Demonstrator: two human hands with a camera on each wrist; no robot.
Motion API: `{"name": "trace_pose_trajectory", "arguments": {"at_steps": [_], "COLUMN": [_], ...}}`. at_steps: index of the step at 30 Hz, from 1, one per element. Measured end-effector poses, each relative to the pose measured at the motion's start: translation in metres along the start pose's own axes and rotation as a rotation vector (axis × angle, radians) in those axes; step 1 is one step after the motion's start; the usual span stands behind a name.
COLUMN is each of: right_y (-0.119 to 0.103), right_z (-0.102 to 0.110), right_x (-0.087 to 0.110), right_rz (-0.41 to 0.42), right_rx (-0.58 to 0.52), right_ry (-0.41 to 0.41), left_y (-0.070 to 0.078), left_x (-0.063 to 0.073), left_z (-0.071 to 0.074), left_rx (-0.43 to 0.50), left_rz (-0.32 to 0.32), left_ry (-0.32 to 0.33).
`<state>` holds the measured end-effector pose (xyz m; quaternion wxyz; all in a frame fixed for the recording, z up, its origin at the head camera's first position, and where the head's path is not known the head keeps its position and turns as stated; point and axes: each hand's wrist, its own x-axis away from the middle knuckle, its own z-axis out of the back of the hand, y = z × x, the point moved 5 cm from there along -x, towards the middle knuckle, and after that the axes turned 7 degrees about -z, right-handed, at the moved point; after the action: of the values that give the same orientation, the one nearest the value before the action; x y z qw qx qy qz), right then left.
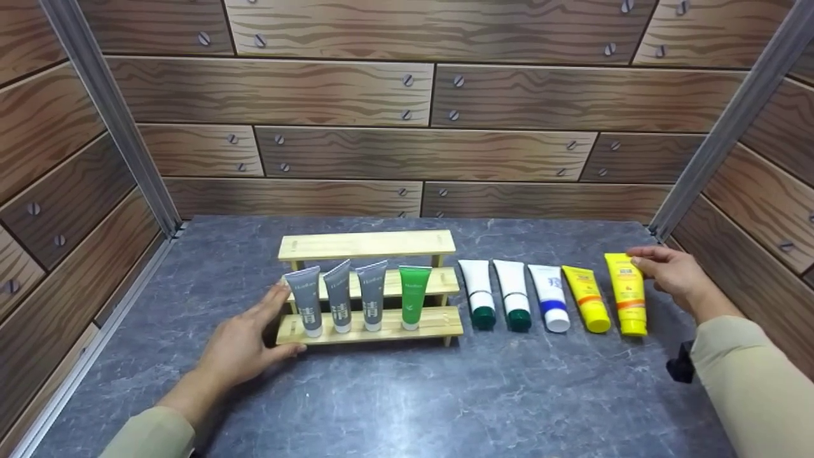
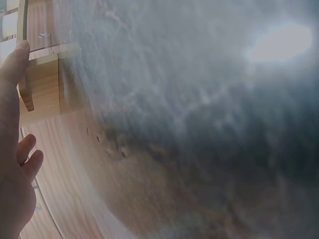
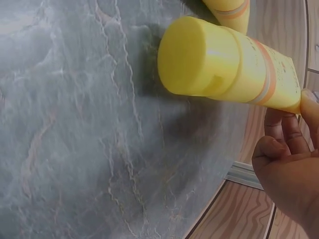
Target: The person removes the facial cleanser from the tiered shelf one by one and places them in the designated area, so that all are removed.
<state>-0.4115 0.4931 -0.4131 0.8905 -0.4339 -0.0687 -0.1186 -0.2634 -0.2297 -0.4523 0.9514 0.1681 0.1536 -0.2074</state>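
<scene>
A three-tier wooden rack (image 1: 375,245) stands on the table. Along its front lean three grey tubes (image 1: 371,299) and one green tube (image 1: 413,298), caps down. At the rack's left end my left hand (image 1: 245,340) holds it, thumb at the front edge and fingers at the side. My right hand (image 1: 677,280) pinches the flat upper corner of a yellow tube (image 1: 626,296), seen cap-first in the right wrist view. Left of that tube is a smaller yellow tube (image 1: 588,299), then a white tube with a blue band (image 1: 548,296) and two white tubes with green caps (image 1: 510,286).
The dark marbled tabletop (image 1: 381,394) is enclosed by wood-patterned walls (image 1: 356,152) at the back and sides. Metal posts (image 1: 712,140) stand at the rear corners. A small black object (image 1: 682,364) shows beside the right sleeve.
</scene>
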Motion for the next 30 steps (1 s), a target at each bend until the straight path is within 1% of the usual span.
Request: {"name": "trace_pose_trajectory", "arguments": {"at_steps": [5,8,10,17,20,23,26,30], "right_y": [0.002,0.005,0.006,0.006,0.006,0.006,0.009,0.015], "right_z": [-0.005,-0.008,-0.010,-0.022,-0.027,-0.030,-0.032,-0.033], "right_x": [-0.001,-0.001,-0.001,0.001,0.001,0.001,0.000,0.000], "right_rz": [-0.020,-0.029,-0.024,0.007,0.019,0.039,0.048,0.042], "right_rx": [-0.030,-0.041,-0.048,-0.071,-0.090,-0.107,-0.122,-0.097], "right_ry": [0.022,0.014,-0.006,-0.118,-0.139,-0.136,-0.116,-0.082], "left_y": [-0.001,-0.001,-0.001,-0.002,-0.002,-0.002,-0.002,-0.002], "left_x": [0.000,0.000,0.000,0.001,0.001,0.002,0.001,0.001], "left_z": [-0.001,-0.002,-0.002,-0.003,-0.003,-0.003,-0.003,-0.002], "left_rx": [0.002,0.004,0.004,0.003,0.002,-0.002,-0.001,0.001], "left_rz": [0.004,0.004,0.004,0.007,-0.001,-0.009,-0.010,-0.015], "left_ry": [-0.009,-0.016,-0.019,-0.011,0.004,0.014,0.017,0.026]}}
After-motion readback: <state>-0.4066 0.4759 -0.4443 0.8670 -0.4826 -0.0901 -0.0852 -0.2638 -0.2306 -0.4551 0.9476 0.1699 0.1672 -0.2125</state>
